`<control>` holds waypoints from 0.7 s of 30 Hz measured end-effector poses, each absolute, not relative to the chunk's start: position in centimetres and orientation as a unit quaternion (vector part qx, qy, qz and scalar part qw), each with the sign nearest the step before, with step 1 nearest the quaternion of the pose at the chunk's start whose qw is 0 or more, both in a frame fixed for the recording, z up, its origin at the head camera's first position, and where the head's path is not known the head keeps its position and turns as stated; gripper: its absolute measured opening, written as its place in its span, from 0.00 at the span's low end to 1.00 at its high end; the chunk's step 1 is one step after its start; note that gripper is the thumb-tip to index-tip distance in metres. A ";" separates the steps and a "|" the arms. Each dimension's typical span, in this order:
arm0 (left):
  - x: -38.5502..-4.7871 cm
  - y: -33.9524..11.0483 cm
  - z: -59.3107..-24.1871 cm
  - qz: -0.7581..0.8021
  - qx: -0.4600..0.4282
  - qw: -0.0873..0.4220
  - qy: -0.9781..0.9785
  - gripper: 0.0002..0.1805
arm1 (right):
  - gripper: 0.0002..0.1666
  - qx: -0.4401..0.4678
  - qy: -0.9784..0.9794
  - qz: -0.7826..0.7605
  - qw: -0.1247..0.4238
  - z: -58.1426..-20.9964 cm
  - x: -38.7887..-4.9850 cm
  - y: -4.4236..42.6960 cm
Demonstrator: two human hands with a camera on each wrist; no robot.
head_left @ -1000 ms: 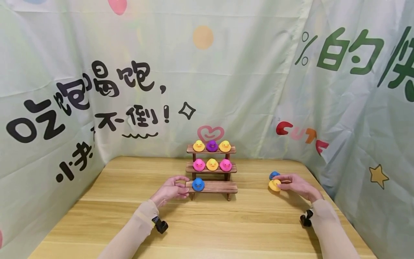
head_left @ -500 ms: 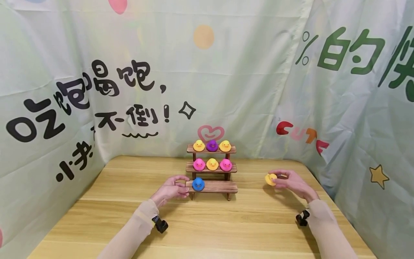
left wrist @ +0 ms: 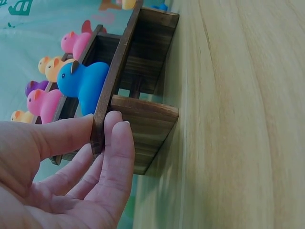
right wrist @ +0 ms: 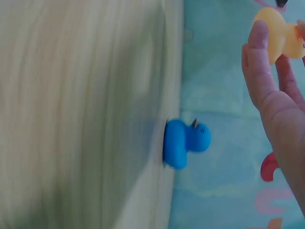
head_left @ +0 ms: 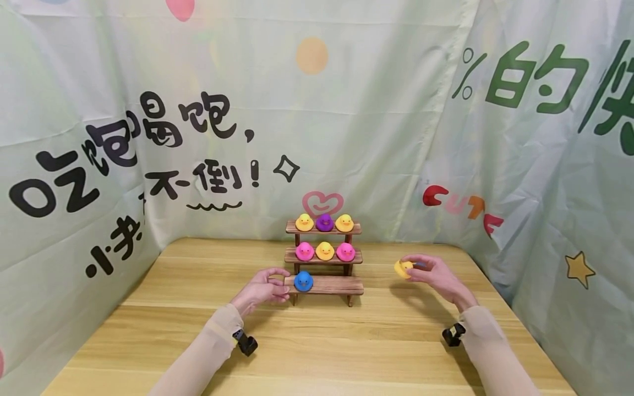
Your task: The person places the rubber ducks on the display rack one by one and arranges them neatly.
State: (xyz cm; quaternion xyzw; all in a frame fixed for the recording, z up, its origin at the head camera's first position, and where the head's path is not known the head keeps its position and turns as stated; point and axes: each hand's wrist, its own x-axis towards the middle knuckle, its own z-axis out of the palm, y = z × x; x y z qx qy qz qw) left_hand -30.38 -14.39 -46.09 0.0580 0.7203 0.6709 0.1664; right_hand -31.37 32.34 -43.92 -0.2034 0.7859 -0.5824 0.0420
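Observation:
A three-tier wooden display stand (head_left: 329, 285) stands on the table, and my left hand (head_left: 260, 290) pinches the left end of its lowest shelf between thumb and fingers. Right beside those fingers, a blue rubber duck (left wrist: 85, 86) sits on that shelf. My right hand (head_left: 441, 276) holds a yellow rubber duck (head_left: 402, 269) above the table, to the right of the stand. Another blue rubber duck (right wrist: 176, 144) rests on the tabletop; in the head view the right hand mostly hides it.
On the top shelf sit two yellow ducks and a purple duck (head_left: 324, 223) between them. The middle shelf bears two pink ducks flanking a yellow duck (head_left: 325, 251). Printed cloth (head_left: 366, 137) encloses the wooden table (head_left: 346, 352) at the back and sides.
The right hand has lifted the yellow duck off the table and carried it left, toward the stand. The left hand keeps its place on the shelf end.

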 end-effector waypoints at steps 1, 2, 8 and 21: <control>-30.4 -14.4 -46.0 0.670 0.058 0.167 0.721 0.25 | 0.24 -0.208 0.784 -0.583 0.042 -43.9 -31.4 32.1; -30.3 -14.4 -46.0 0.670 0.057 0.168 0.721 0.25 | 0.24 -0.211 0.782 -0.585 0.042 -43.9 -31.4 31.9; -30.4 -14.3 -45.9 0.670 0.053 0.170 0.721 0.25 | 0.25 -0.203 0.779 -0.592 0.047 -43.9 -31.5 30.8; -30.4 -14.3 -46.1 0.669 0.052 0.168 0.722 0.25 | 0.33 -0.172 0.764 -0.619 0.052 -43.9 -31.2 28.7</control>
